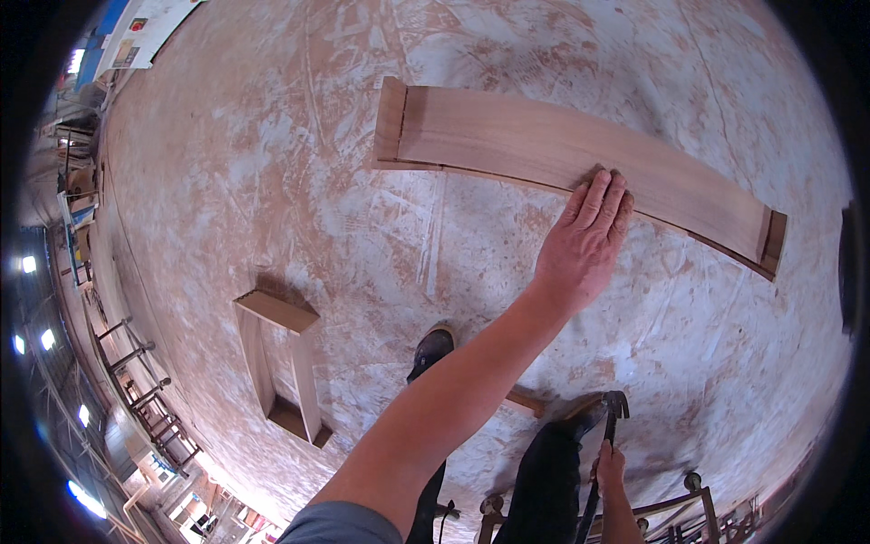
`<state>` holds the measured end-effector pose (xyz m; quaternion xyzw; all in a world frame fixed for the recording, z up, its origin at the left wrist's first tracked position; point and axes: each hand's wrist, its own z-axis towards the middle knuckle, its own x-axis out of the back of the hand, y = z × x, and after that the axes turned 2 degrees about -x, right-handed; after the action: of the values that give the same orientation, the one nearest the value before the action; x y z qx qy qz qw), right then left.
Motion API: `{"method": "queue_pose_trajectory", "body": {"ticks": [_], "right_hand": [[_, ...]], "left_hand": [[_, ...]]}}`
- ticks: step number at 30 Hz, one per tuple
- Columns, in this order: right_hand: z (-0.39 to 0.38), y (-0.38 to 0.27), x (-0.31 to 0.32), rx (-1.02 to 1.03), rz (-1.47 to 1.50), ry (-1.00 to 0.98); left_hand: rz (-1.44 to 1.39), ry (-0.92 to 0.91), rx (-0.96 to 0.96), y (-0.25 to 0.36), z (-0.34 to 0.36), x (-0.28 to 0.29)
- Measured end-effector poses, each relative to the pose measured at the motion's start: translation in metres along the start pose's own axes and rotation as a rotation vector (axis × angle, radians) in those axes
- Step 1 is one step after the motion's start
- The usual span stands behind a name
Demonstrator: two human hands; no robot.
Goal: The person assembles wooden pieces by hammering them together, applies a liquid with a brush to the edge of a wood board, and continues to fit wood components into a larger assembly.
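Note:
A long, shallow wooden frame [526,131] lies across the floor at the upper middle, a short end piece at each end. My left hand [587,236] is at its near edge, fingers bent over that edge and against the wood; the thumb is mostly hidden. Low on the right, beside my leg, my right hand [611,467] is closed round the dark handle of a claw hammer [617,405]. The hammer's head points up, well apart from the frame.
A smaller rectangular wooden frame [308,376] stands on the dusty floor to the left. Between my feet lies a small wooden strip [526,403]. Metal-and-wood racks [698,494] are behind at lower right. More racks [136,363] and a white machine panel [145,34] line the left rim.

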<state>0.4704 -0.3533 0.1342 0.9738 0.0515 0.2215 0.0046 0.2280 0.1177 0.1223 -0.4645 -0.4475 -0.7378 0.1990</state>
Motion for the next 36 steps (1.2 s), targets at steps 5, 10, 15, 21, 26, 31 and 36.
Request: {"method": "queue_pose_trajectory", "body": {"ticks": [5, 10, 15, 21, 26, 31, 36], "right_hand": [[-0.013, -0.009, -0.001, -0.088, 0.068, -0.007], [-0.034, 0.010, -0.003, -0.067, -0.041, 0.054], [-0.050, 0.040, -0.005, 0.017, -0.141, 0.123], [-0.084, 0.060, 0.005, -0.219, 0.036, 0.042], [-0.124, 0.097, 0.010, -0.226, 0.114, 0.048], [-0.164, 0.128, 0.022, -0.242, 0.053, 0.050], [-0.229, 0.153, 0.040, -0.340, 0.227, -0.126]], "left_hand": [[-0.016, -0.032, -0.039, -0.006, -0.004, 0.002], [-0.075, -0.090, -0.011, 0.002, -0.025, 0.009], [0.045, -0.270, -0.066, -0.015, -0.027, 0.052], [0.085, -0.349, 0.092, -0.011, -0.048, 0.084], [-0.008, -0.865, 0.267, 0.059, -0.166, 0.126], [-0.045, -1.148, 0.327, 0.130, -0.262, 0.204], [-0.065, -1.132, 0.322, 0.149, -0.304, 0.273]]}}
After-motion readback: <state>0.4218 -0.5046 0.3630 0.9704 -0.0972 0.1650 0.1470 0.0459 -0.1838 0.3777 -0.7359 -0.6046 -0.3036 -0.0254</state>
